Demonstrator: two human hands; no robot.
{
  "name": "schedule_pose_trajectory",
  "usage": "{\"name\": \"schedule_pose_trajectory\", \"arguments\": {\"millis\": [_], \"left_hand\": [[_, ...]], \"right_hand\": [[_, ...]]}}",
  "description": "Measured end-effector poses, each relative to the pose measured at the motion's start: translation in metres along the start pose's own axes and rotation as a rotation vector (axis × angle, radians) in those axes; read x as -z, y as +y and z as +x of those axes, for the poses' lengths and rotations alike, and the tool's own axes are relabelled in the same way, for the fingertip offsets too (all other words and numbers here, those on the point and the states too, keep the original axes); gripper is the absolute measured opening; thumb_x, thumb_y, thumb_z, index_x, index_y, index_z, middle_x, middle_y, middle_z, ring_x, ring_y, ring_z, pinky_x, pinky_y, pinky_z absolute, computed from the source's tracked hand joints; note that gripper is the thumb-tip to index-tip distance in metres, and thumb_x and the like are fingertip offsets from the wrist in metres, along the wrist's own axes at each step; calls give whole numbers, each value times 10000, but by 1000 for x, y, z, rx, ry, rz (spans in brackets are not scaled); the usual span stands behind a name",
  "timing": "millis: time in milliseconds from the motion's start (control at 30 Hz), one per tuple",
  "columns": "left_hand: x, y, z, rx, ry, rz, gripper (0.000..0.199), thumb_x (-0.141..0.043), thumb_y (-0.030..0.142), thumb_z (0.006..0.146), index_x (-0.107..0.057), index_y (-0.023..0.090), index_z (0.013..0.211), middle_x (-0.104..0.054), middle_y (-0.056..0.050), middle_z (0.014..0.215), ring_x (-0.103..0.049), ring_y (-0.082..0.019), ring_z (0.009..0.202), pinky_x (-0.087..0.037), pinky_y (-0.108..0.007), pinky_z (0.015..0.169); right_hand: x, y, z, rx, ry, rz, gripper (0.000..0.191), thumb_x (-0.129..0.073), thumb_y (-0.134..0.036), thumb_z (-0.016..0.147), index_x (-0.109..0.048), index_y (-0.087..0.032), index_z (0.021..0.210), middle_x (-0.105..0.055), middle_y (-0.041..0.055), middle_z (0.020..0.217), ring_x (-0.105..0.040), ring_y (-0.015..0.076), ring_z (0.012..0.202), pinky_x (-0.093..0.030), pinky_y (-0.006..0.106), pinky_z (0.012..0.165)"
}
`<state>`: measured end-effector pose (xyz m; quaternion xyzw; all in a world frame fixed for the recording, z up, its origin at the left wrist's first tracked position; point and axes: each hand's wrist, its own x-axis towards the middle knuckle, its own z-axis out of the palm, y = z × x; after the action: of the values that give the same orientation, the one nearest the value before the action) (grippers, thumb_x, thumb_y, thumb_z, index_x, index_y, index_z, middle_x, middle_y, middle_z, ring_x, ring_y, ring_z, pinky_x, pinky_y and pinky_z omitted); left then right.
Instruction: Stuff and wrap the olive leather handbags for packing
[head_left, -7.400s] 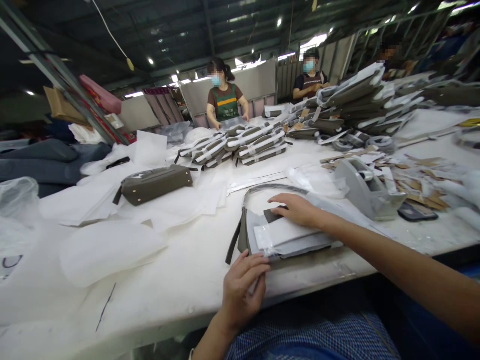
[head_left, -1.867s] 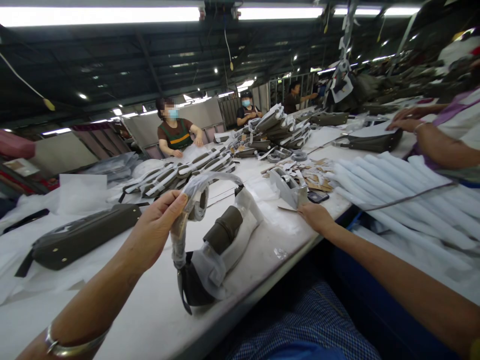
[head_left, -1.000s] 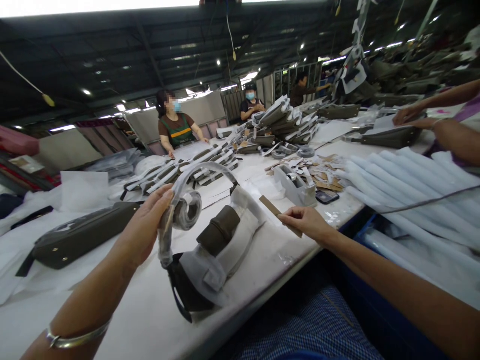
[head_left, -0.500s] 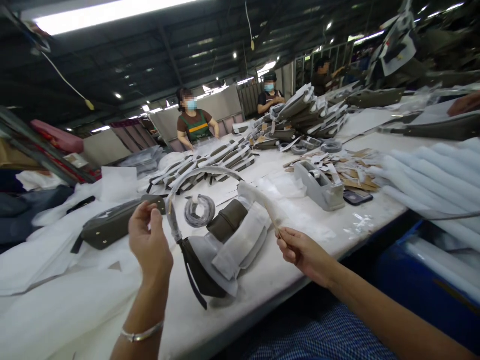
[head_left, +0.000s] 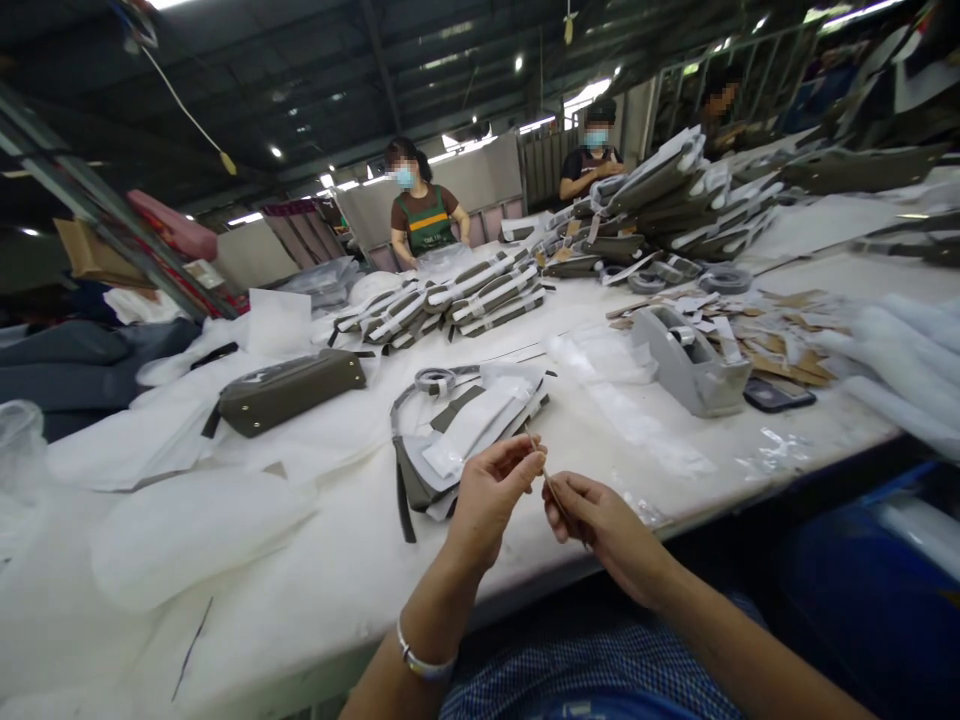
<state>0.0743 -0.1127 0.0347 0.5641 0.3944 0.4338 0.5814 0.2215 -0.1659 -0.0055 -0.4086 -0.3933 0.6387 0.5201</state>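
Near the table's front edge, my left hand (head_left: 491, 495) and my right hand (head_left: 604, 525) are close together. Both pinch a thin brown piece (head_left: 551, 488), seen nearly edge-on; I cannot tell its exact kind. Just beyond my left hand lies a dark olive bag (head_left: 415, 478), laid flat, with white wrapping sheets (head_left: 474, 425) over it. Its grey-wrapped strap (head_left: 397, 412) curves along the left side. A coiled, wrapped strap (head_left: 435, 379) rests at the bag's far edge.
Another olive bag (head_left: 292, 393) lies left on white foam sheets (head_left: 195, 530). A grey tape dispenser (head_left: 697, 375), a phone (head_left: 778, 394) and brown paper tags (head_left: 787, 345) lie to the right. Bags (head_left: 480, 295) are piled farther back, with co-workers (head_left: 429, 215) behind the table.
My left hand has moved right, from beside the raised strap to meet my right hand at the brown piece. The strap has dropped lower around the bag. The view has shifted.
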Motion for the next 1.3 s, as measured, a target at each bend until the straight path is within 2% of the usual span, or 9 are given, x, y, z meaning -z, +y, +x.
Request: {"name": "schedule_pose_trajectory", "arguments": {"millis": [67, 133, 200, 300, 500, 800, 1000, 1167, 1300], "left_hand": [[1, 2, -3, -29, 3, 82, 328, -767, 443, 779, -725, 230, 1026, -720, -68, 990, -646, -203, 855, -504, -330, 711], [0, 3, -7, -88, 4, 214, 299, -767, 431, 785, -733, 232, 1005, -728, -57, 974, -658, -196, 831, -522, -328, 729], [-1, 3, -10, -174, 5, 340, 241, -760, 388, 801, -741, 235, 986, -736, -43, 960, -665, -185, 809, -528, -309, 715], [-3, 2, -14, -290, -6, 421, 171, -742, 306, 825, -744, 247, 985, -742, -13, 934, -672, -159, 777, -513, -267, 667], [-3, 1, -17, -335, -41, 453, 154, -752, 257, 820, -749, 234, 972, -750, -4, 914, -666, -133, 736, -499, -231, 631], [-2, 3, -17, -240, -88, 407, 162, -774, 275, 798, -769, 258, 959, -762, -3, 941, -674, -146, 756, -514, -237, 664], [1, 4, -16, -159, -129, 390, 200, -749, 293, 813, -771, 262, 1009, -762, -13, 977, -680, -176, 816, -523, -257, 713], [0, -3, -5, -92, -154, 335, 243, -625, 349, 901, -760, 240, 1072, -761, -38, 1019, -683, -214, 899, -532, -293, 763], [-11, -11, 23, -5, -125, 144, 260, -679, 396, 848, -774, 174, 945, -762, -84, 964, -675, -214, 854, -523, -281, 694]], "right_hand": [[6, -2, 1, 164, 122, -227, 304, -620, -512, 894, -657, -225, 987, -668, 49, 986, -614, 172, 880, -493, 300, 810], [10, -7, 1, 308, 252, -407, 311, -636, -495, 882, -653, -255, 1079, -663, 59, 1123, -609, 214, 1034, -499, 346, 910], [10, -14, 0, 393, 318, -517, 301, -636, -473, 884, -657, -260, 1096, -669, 62, 1116, -624, 218, 1005, -526, 356, 883], [7, -25, -4, 462, 317, -566, 240, -662, -422, 874, -685, -245, 1035, -691, 52, 1022, -655, 196, 897, -550, 335, 830], [6, -30, -7, 440, 285, -494, 160, -738, -360, 816, -735, -234, 914, -720, 21, 902, -667, 164, 813, -556, 276, 783], [12, -31, -3, 313, 223, -287, 192, -799, -355, 731, -759, -224, 865, -752, 23, 857, -699, 174, 807, -580, 279, 774], [12, -33, -4, 301, 196, -334, 240, -742, -400, 785, -758, -197, 913, -743, 34, 804, -680, 173, 743, -578, 292, 734], [24, -30, 0, 343, 377, -459, 304, -684, -462, 831, -738, -188, 950, -736, 46, 852, -672, 177, 724, -569, 314, 733], [46, -35, 3, 440, 603, -611, 315, -633, -489, 862, -707, -197, 953, -726, 50, 913, -680, 207, 830, -549, 360, 832]]}}
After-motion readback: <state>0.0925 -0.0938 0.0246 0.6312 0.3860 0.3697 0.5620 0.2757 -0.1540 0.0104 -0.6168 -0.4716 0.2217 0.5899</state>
